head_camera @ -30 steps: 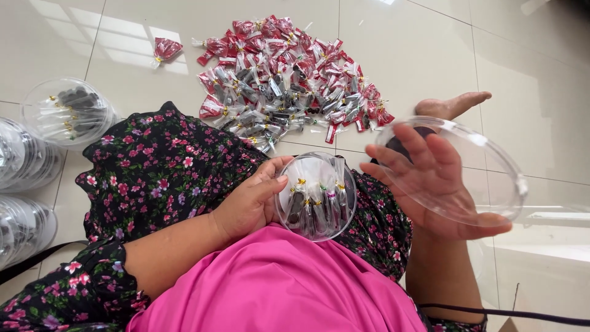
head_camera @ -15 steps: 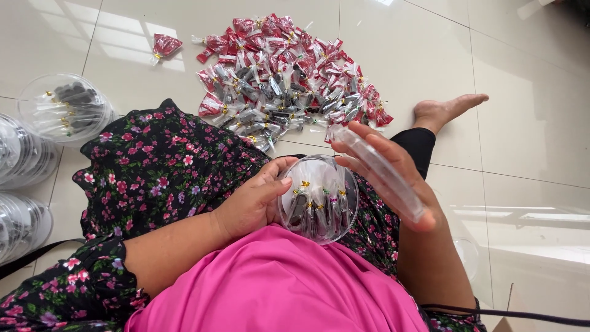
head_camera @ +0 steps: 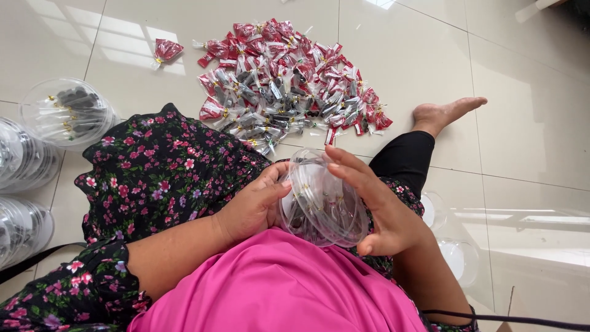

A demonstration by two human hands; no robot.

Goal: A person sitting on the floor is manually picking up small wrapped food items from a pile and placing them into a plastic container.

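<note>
In the person's lap, the left hand curls around the side of a round clear plastic container with small dark wrapped pieces inside, while the right hand lies with fingers spread flat across its clear lid — both hands are closed on the same tub. Beyond the knees, on the pale tiled floor, lies a heap of small red-and-clear wrapped packets, one stray packet apart from it. At the left edge sit a filled clear container and stacks of clear containers.
</note>
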